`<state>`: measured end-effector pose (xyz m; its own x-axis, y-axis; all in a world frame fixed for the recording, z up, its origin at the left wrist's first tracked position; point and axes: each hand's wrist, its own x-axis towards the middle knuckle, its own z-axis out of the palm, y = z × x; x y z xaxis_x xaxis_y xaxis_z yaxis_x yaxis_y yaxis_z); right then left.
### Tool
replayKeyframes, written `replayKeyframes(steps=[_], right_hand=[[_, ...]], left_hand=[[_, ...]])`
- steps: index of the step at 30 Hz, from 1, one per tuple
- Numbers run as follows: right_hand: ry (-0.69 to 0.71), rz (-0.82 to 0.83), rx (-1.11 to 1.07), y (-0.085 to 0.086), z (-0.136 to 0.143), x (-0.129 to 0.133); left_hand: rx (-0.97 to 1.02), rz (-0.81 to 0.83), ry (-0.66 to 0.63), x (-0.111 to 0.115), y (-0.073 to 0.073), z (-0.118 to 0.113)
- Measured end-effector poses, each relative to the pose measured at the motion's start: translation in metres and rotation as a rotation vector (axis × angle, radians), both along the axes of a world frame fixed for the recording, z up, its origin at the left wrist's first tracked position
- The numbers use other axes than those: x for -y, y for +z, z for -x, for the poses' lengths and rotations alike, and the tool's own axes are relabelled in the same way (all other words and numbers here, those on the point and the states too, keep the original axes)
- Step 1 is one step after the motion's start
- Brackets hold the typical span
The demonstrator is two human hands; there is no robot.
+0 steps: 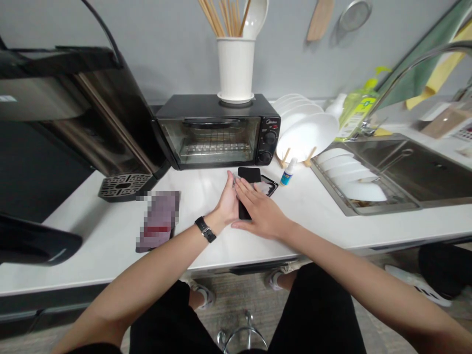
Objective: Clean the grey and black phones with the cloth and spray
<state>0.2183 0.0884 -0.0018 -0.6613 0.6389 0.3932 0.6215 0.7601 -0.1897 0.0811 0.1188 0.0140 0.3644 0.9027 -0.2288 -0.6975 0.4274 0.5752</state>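
Grey wall (158,44) behind a white countertop (324,206). Black toaster oven (217,130) at the back, white utensil crock (236,69) on top of it. Big dark appliance (73,113) to the left. White plates (306,130) racked beside the oven, steel sink (413,167) on the right under a curved tap (416,61). Brownish floor (239,295) below. Light is even.

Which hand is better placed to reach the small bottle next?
Right, probably. The right hand lies over the phone, on the side of the bottle; the left hand is farther away.
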Motion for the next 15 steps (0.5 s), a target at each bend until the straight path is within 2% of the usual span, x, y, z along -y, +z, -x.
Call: replayKeyframes(steps=[4, 7, 10, 15], right_hand=[[0.031, 0.008, 0.045, -0.005, -0.009, 0.048], [-0.031, 0.037, 0.065, -0.006, -0.022, 0.064], [-0.146, 0.029, 0.047, -0.007, -0.028, 0.056], [-0.302, 0.037, -0.028, -0.003, -0.018, 0.009]], left_hand=[[0.028, 0.041, 0.02, 0.003, 0.003, 0.001], [0.043, 0.04, 0.018, 0.005, 0.003, 0.001], [0.033, 0.038, 0.018, 0.003, -0.001, 0.0], [-0.027, -0.027, 0.07, 0.002, -0.003, -0.003]])
